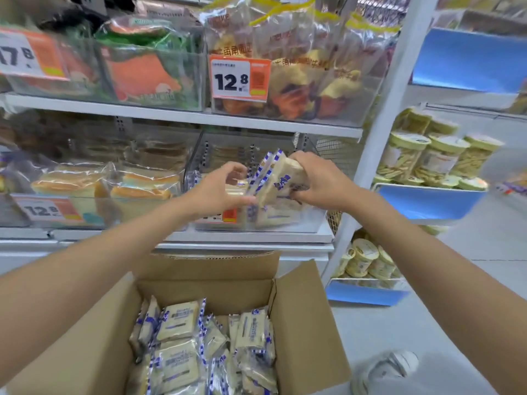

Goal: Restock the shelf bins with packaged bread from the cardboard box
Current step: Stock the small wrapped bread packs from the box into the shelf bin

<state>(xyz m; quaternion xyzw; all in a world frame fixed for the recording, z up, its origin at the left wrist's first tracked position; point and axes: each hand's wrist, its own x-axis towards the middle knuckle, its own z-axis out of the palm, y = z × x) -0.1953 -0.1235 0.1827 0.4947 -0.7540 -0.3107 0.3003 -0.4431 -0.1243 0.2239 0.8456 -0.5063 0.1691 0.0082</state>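
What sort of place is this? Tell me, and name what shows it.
Most likely a shop's bakery or snack aisle. Orange price tags reading 12.8 hang on clear shelf bins of wrapped goods, and the right hand holds a bread packet at one, above an open cardboard box of more packets.

Cream bread packets (178, 323) in a brown cardboard box (308, 323)
The packets have blue-and-white checked edges (blue lettering too). The shelf (182, 115) is white, the price tag (239, 78) orange and white with black numerals, the trays (427, 203) bright blue, the tubs (427, 158) pale yellow.
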